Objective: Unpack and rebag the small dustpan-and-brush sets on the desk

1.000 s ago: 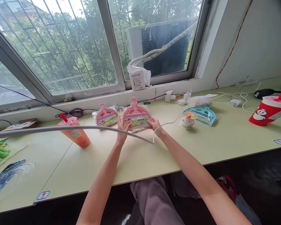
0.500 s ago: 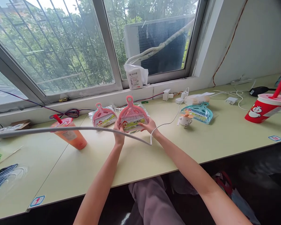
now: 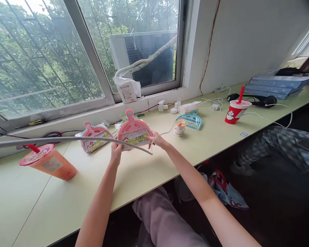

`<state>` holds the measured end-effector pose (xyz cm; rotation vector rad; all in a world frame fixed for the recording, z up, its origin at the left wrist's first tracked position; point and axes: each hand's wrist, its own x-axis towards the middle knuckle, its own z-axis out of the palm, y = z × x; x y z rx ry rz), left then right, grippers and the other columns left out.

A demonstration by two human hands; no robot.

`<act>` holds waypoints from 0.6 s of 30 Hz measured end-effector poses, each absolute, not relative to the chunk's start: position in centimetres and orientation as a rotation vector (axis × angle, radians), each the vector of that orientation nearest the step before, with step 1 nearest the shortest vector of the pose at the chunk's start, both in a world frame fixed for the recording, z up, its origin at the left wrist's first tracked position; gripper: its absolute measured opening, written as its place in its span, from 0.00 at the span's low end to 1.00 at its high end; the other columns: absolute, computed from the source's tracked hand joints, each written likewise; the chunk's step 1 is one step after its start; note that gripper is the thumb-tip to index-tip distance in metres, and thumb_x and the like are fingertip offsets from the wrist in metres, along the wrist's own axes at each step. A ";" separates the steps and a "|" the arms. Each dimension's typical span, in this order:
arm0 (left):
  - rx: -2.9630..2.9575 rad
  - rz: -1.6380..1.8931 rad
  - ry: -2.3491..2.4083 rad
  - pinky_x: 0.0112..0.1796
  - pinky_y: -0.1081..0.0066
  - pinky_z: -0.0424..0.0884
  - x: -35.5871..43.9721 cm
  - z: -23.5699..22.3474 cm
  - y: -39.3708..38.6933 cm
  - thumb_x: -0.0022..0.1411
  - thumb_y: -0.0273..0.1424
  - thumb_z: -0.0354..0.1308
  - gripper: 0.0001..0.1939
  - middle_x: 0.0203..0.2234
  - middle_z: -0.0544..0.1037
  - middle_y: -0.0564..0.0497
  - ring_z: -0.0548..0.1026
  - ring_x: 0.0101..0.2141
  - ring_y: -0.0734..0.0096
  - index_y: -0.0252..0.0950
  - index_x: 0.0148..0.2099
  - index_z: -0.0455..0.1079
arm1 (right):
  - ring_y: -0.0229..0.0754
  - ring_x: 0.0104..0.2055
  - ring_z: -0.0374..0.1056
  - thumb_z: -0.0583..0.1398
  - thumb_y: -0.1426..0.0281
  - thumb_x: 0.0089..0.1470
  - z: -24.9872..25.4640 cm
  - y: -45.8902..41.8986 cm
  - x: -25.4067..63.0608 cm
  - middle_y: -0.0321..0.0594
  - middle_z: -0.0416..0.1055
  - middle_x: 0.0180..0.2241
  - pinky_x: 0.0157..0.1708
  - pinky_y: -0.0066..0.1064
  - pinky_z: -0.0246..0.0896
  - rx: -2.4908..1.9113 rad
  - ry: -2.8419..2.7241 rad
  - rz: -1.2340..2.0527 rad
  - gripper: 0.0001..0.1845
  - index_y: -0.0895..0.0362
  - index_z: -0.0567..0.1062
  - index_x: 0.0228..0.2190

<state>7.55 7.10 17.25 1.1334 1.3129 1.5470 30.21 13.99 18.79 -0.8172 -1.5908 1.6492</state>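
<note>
Both my hands hold a pink mini dustpan-and-brush set [image 3: 134, 130] upright above the pale green table [image 3: 149, 171]. My left hand [image 3: 116, 150] grips its lower left edge, fingers closed. My right hand [image 3: 155, 139] pinches its lower right edge. A second pink packaged set [image 3: 94, 137] lies just to the left, and more packaging shows behind the held one. A teal set [image 3: 192, 120] lies further right near a small white fan [image 3: 180, 128].
An orange drink cup with a red straw [image 3: 50, 163] stands at left, a red cup [image 3: 234, 110] at right. A grey cable [image 3: 67, 140] crosses in front. Chargers and white wires [image 3: 170, 107] sit by the sill, headphones [image 3: 265, 100] and blue boxes [image 3: 275, 84] far right. Another person's legs [image 3: 278, 147] are at right.
My view has swung to the right, shifting everything leftward and revealing the table's right end. Both hands keep holding the pink set in the same way.
</note>
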 end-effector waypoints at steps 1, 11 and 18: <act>1.160 1.414 1.234 0.33 0.66 0.78 7.9 17.6 6.8 0.55 0.50 0.63 0.41 0.46 0.77 0.43 0.79 0.39 0.61 0.39 0.65 0.58 | 0.37 0.16 0.70 0.69 0.52 0.48 18.9 12.9 31.6 0.39 0.75 0.30 0.10 0.21 0.49 -0.834 -1.567 1.616 0.29 0.59 0.70 0.43; 1.258 1.046 1.175 0.41 0.59 0.76 9.0 16.6 7.0 0.60 0.68 0.37 0.52 0.50 0.78 0.35 0.81 0.37 0.56 0.35 0.72 0.49 | 0.34 0.12 0.63 0.69 0.48 0.45 16.9 1.0 60.3 0.46 0.76 0.29 0.09 0.23 0.47 -1.415 -1.322 1.538 0.32 0.61 0.71 0.40; 1.268 1.014 1.284 0.39 0.61 0.76 8.8 15.8 7.5 0.62 0.64 0.42 0.47 0.47 0.79 0.35 0.81 0.33 0.60 0.30 0.65 0.62 | 0.37 0.18 0.71 0.62 0.67 0.57 15.5 8.2 61.9 0.48 0.77 0.36 0.12 0.23 0.56 -1.697 -1.006 0.802 0.17 0.62 0.70 0.46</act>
